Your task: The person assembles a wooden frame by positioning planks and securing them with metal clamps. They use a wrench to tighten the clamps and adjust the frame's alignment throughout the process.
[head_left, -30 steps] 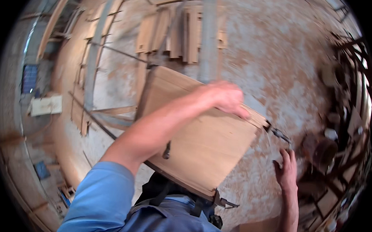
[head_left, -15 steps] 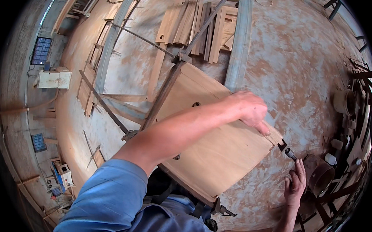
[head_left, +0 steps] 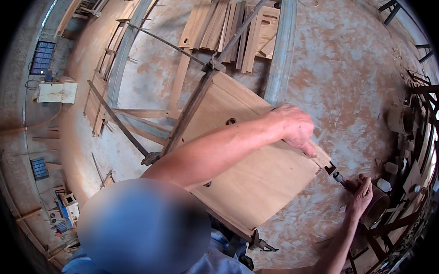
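A pale wooden panel [head_left: 261, 185] with darker edge strips lies slanted before me, with bar clamps at its corners. Across it reaches my left arm. My left hand [head_left: 292, 126] is closed over the panel's right edge, thumb pointing down toward the corner. Just beyond that corner juts a clamp screw [head_left: 338, 177] with a dark jaw [head_left: 330, 167] against the wood. My right hand [head_left: 362, 193] has its fingers curled round the outer end of this screw; the handle itself is mostly hidden. Two small dark-rimmed holes show in the panel.
Several loose boards [head_left: 229, 32] lie beyond the panel. A grey metal beam [head_left: 281, 51] runs away from its far edge. Another bar clamp [head_left: 119, 123] sticks out to the left. Buckets [head_left: 399, 120] and dark metal racks stand at the right. The floor is stained with dust.
My right hand has gone from straight fingers beside the screw's end to curled fingers around it, shifting slightly right. My left hand stays on the panel edge. A blurred patch now covers my left sleeve.
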The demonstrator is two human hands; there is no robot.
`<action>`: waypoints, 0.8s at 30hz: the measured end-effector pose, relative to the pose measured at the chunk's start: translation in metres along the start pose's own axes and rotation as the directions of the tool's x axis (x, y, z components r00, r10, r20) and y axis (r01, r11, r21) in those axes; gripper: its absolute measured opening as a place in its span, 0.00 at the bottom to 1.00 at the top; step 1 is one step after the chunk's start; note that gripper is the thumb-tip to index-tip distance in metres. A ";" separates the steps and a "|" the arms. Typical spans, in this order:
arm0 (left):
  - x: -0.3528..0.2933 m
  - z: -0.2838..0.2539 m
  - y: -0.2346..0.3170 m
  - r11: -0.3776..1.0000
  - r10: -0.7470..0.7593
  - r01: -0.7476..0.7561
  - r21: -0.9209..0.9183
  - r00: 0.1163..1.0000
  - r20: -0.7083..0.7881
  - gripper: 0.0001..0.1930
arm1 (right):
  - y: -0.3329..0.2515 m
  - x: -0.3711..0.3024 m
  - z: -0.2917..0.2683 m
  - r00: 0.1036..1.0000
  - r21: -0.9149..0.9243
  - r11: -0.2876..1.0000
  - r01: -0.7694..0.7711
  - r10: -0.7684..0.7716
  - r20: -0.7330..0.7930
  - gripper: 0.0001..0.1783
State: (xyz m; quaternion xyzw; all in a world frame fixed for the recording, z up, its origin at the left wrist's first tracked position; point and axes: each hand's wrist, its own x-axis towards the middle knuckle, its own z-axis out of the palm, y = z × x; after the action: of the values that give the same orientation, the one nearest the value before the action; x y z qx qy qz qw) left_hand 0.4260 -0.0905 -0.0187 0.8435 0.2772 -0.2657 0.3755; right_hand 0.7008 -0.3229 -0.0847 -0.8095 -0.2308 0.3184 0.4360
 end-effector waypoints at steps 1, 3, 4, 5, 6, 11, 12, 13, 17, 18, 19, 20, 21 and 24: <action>0.000 0.000 0.000 1.000 0.003 -0.003 -0.014 1.000 -0.013 0.29 | -0.008 -0.006 0.006 0.999 0.009 1.000 0.028 -0.028 -0.036 0.25; -0.002 0.003 0.000 0.999 0.008 -0.010 -0.048 0.999 -0.041 0.29 | -0.007 -0.008 0.016 0.994 0.173 0.985 0.002 0.017 -0.109 0.24; -0.002 0.004 -0.001 0.998 0.014 -0.017 -0.052 0.999 -0.047 0.29 | -0.012 -0.009 0.020 0.993 0.185 0.982 -0.036 0.057 -0.108 0.24; -0.003 0.004 -0.003 0.998 0.020 -0.023 -0.057 0.998 -0.054 0.29 | -0.017 -0.009 0.023 0.990 0.196 0.978 -0.075 0.097 -0.107 0.24; -0.001 0.007 -0.004 0.997 0.034 -0.038 -0.065 0.998 -0.060 0.29 | -0.021 -0.010 0.025 0.984 0.200 0.973 -0.112 0.137 -0.111 0.24; 0.003 0.021 -0.015 0.983 0.139 -0.160 -0.087 0.968 -0.208 0.28 | -0.034 -0.002 0.023 0.968 -0.011 0.975 -0.223 0.220 -0.121 0.25; 0.004 0.021 -0.016 0.981 0.154 -0.175 -0.085 0.965 -0.212 0.28 | -0.034 0.002 0.019 0.964 -0.045 0.966 -0.256 0.251 -0.094 0.25; 0.005 0.023 -0.016 0.978 0.171 -0.193 -0.083 0.960 -0.223 0.27 | -0.034 0.005 0.017 0.957 -0.080 0.955 -0.287 0.282 -0.068 0.25; 0.008 0.022 -0.018 0.966 0.231 -0.251 -0.064 0.946 -0.226 0.27 | -0.020 0.034 -0.004 0.860 -0.200 0.865 -0.460 0.490 0.140 0.19; 0.008 0.022 -0.020 0.967 0.229 -0.247 -0.060 0.948 -0.221 0.27 | -0.031 0.035 0.004 0.843 -0.323 0.836 -0.444 0.512 0.166 0.18; 0.008 0.022 -0.020 0.968 0.228 -0.245 -0.053 0.950 -0.215 0.27 | -0.042 0.037 0.014 0.825 -0.440 0.799 -0.410 0.531 0.195 0.17; 0.007 0.024 -0.021 0.968 0.229 -0.246 -0.052 0.947 -0.226 0.27 | -0.042 0.043 0.018 0.765 -0.381 0.760 -0.526 0.619 0.180 0.18; 0.007 0.024 -0.022 0.967 0.231 -0.250 -0.050 0.942 -0.244 0.27 | -0.045 0.046 0.019 0.699 -0.319 0.709 -0.628 0.695 0.169 0.20; 0.009 0.024 -0.023 0.966 0.232 -0.253 -0.051 0.938 -0.256 0.27 | -0.031 0.035 0.020 0.854 -0.246 0.827 -0.505 0.521 -0.002 0.24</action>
State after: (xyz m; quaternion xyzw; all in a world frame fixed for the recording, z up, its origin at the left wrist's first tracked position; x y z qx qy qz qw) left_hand 0.4114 -0.0945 -0.0497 0.8815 0.2265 -0.0983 0.4025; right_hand 0.7074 -0.2727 -0.0775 -0.8770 -0.0553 0.4201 0.2266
